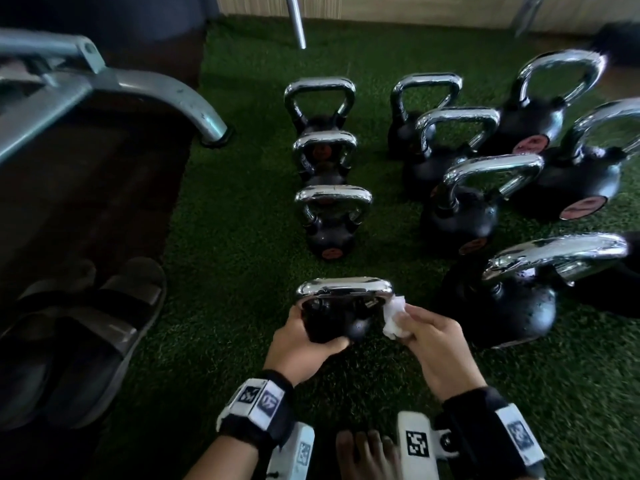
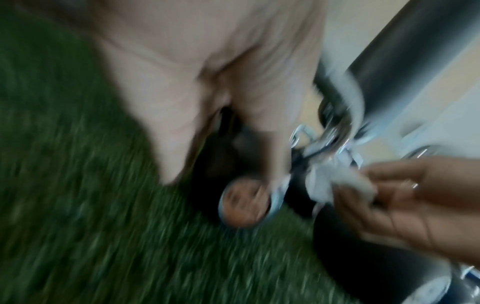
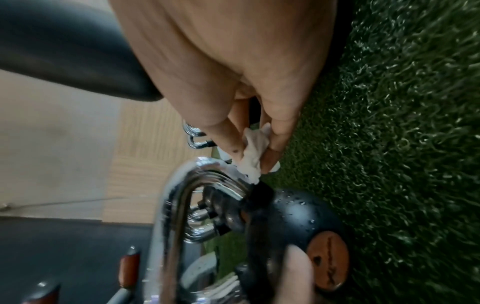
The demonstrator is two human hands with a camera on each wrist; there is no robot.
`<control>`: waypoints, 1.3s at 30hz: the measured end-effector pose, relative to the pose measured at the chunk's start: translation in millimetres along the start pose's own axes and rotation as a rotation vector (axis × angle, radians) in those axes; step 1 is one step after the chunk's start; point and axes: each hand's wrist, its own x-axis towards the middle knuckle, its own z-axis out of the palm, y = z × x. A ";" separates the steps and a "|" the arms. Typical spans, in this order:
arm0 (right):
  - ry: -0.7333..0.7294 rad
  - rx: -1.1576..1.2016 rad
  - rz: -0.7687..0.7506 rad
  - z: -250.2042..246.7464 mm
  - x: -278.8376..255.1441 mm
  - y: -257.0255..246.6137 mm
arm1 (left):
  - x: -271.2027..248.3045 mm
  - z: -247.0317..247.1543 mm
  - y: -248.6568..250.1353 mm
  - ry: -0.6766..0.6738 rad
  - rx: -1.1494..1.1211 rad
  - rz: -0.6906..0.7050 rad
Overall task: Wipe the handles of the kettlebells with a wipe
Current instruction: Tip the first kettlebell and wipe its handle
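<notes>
A small black kettlebell (image 1: 329, 323) with a chrome handle (image 1: 346, 289) stands nearest to me on the green turf. My left hand (image 1: 304, 341) grips its black body (image 3: 293, 214) from the left. My right hand (image 1: 433, 337) pinches a crumpled white wipe (image 1: 497, 315) against the handle's right end, where the handle (image 3: 182, 185) meets the body. The right wrist view shows the wipe (image 3: 253, 152) between thumb and fingers, touching the chrome. In the blurred left wrist view the wipe (image 2: 335, 183) shows in the right hand (image 2: 415, 201) beside the kettlebell's orange label (image 2: 242, 203).
Several more chrome-handled kettlebells stand in rows on the turf (image 1: 225, 237), one column ahead (image 1: 329, 220) and larger ones to the right (image 1: 519, 289). A grey metal machine frame (image 1: 104, 88) and a pair of dark sandals (image 1: 86, 323) lie left. My bare toes (image 1: 367, 452) show below.
</notes>
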 end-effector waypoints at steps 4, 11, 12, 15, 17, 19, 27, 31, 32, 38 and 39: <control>-0.145 -0.029 -0.010 -6.3 -27.7 -19.0 | -19.8 -20.0 -6.2 -0.230 0.086 -0.026; -0.294 -0.580 -0.341 9.3 -41.6 -35.1 | -52.1 -16.6 29.2 -0.371 -0.894 -0.076; -0.304 -0.631 -0.373 13.0 -42.5 -36.2 | -53.7 -14.5 29.6 -0.374 -0.962 -0.073; -0.225 -0.739 -0.509 25.4 -41.1 -33.0 | -58.4 -8.7 27.7 -0.412 -1.050 -0.006; -0.121 -0.749 -0.624 32.2 -39.6 -26.7 | -61.1 -7.0 29.8 -0.378 -1.069 0.030; -0.085 -0.757 -0.677 34.6 -38.7 -22.0 | -62.2 -7.8 28.8 -0.286 -1.073 0.051; 0.021 -0.607 -0.311 3.0 6.8 3.0 | -57.7 -38.3 36.9 0.584 -0.448 0.643; -0.125 -0.592 -0.192 17.9 35.7 30.9 | -32.4 -27.1 53.8 0.614 0.050 0.848; -0.100 -0.599 -0.202 21.5 39.5 35.0 | -27.7 -22.5 54.4 0.588 0.132 0.866; -0.083 -0.563 -0.234 23.6 44.1 43.3 | -25.0 -31.2 36.4 0.582 0.048 0.820; -0.092 -0.548 -0.233 23.3 44.3 43.5 | -26.0 -32.2 35.6 0.589 0.022 0.800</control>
